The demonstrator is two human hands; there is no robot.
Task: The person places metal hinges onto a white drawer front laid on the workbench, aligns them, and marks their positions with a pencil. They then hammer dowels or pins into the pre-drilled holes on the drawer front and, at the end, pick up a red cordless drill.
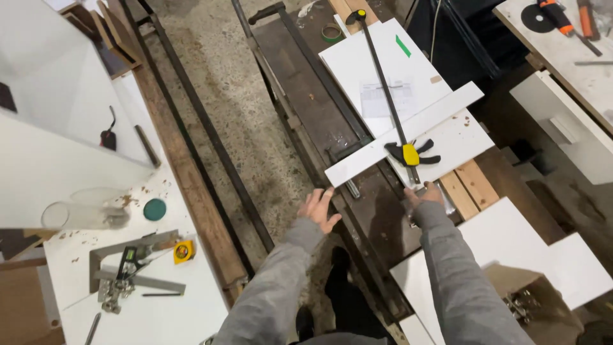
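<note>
A dark bench (383, 223) runs beneath both hands, carrying a large white board (383, 57) well beyond the fingers. A narrow white strip (447, 108) lies across it, its near end just ahead of the left fingers. A long bar clamp (383, 83) with a yellow-and-black handle (412, 153) sits just beyond the right fingers. The left hand (317, 207) rests flat on the bench edge, fingers (327, 197) spread wide, holding nothing. The right hand (423, 195) lies below the handle; whether its fingers grip anything cannot be told.
</note>
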